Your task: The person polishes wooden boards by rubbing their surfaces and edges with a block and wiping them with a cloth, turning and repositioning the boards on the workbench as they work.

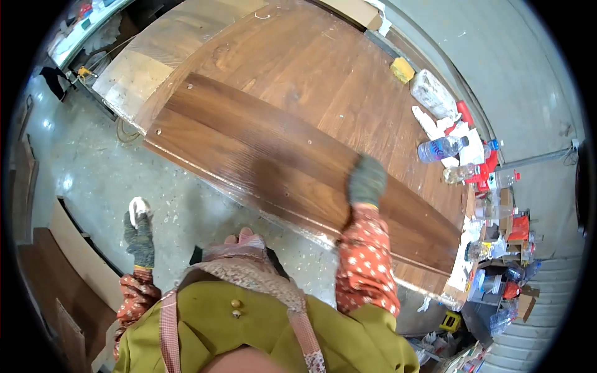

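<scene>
A long brown wood-grain board (261,146) with several small pale round marks lies across the table in front of me. My right hand (367,180), in a dark grey-green glove, is on the board's right half. Motion smears its fingers, so whether anything is under them is hidden. My left hand (140,233) hangs off to the left, away from the table and over the floor. Gloved too, it is closed on a small white wad (139,206), perhaps cloth or paper.
Beneath the board is a large brown wooden tabletop (292,56). Along its right edge stand plastic bottles (443,149), crumpled white paper, a yellow sponge (402,70) and a white block (434,94). More wooden panels (81,292) lean at the lower left.
</scene>
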Motion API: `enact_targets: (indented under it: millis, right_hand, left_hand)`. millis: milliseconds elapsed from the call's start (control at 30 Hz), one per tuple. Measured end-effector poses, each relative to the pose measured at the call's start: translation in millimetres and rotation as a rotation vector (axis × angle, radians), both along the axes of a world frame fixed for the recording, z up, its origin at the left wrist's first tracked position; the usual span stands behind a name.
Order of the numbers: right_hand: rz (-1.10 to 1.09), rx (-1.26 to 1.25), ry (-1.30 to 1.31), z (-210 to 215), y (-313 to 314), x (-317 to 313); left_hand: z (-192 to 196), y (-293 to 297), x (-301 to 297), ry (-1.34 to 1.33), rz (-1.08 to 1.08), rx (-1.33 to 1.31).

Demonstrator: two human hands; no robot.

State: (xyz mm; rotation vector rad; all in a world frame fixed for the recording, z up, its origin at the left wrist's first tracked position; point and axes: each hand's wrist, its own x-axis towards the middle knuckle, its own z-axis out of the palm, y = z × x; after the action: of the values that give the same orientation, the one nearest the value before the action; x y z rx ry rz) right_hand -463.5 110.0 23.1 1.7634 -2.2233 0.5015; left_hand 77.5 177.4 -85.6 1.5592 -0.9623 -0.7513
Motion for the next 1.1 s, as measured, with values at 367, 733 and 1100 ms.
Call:
enact_targets:
  millis: [367,733,1100]
  right_hand:
    - [0.335,0.026,-0.073,-15.9,-64.7,121.7]
    - [0.104,0.026,-0.077,-11.4,-81.8,137.6]
    - [-0.109,0.243,-0.017,14.7,-126.5,216.1]
  left_hand:
    - [62.4,-102.8,-60.9,0.058,-0.193,-0.165]
    - [54.9,-159.5,-14.6,-0.048,-0.379,0.013]
    - [58.5,-184.2,22.1,-0.062,-0.772,-0.155]
